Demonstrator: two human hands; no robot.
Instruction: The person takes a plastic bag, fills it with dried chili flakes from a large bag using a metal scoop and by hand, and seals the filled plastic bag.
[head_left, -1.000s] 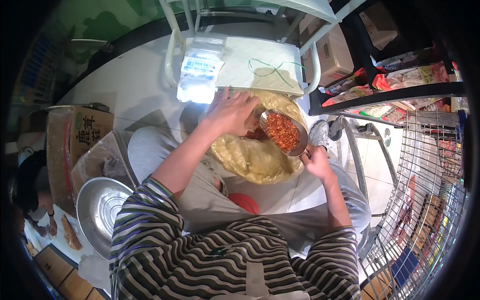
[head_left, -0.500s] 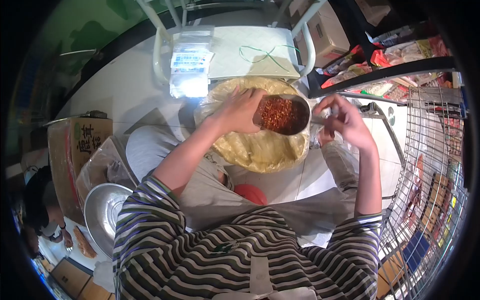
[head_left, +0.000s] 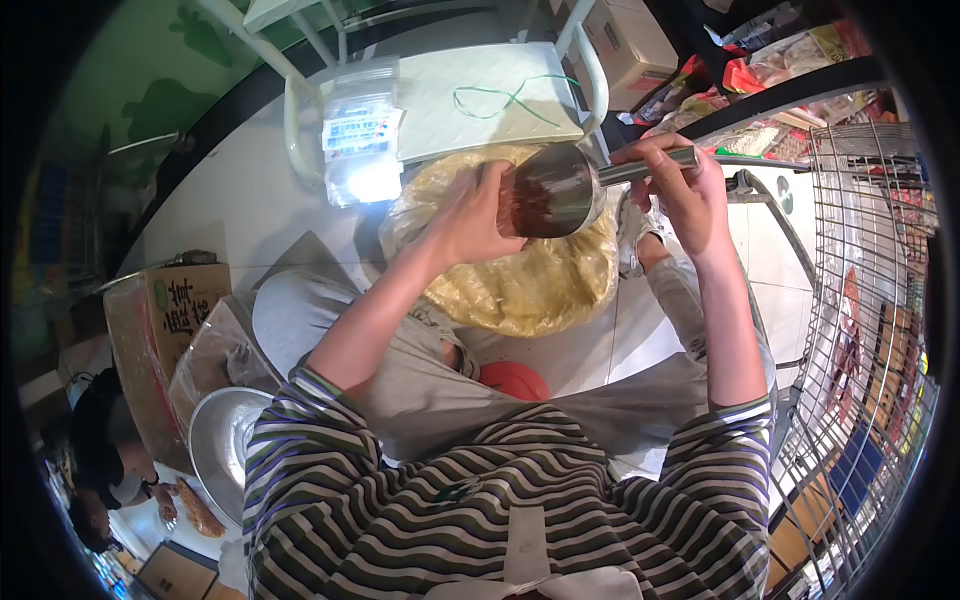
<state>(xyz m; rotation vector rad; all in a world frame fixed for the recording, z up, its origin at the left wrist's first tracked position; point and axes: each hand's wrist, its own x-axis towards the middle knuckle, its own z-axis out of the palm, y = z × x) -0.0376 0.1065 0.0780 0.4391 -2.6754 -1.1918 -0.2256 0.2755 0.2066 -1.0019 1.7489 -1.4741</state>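
While the right hand (head_left: 692, 205) clasps the metal scoop (head_left: 572, 200) by its handle (head_left: 614, 174), the left hand (head_left: 465, 222) curves round its mouth, grip impossible to tell.
Scoop: above the yellow sack (head_left: 530, 292), red flakes (head_left: 528, 205) inside; probably light, stiff, slick; best held by the handle.
Flakes: loose, spillable.
Surface: pale tiled floor (head_left: 640, 325).
Room: pale stool (head_left: 430, 135), wire cart (head_left: 825, 330), shelved packets (head_left: 800, 62).
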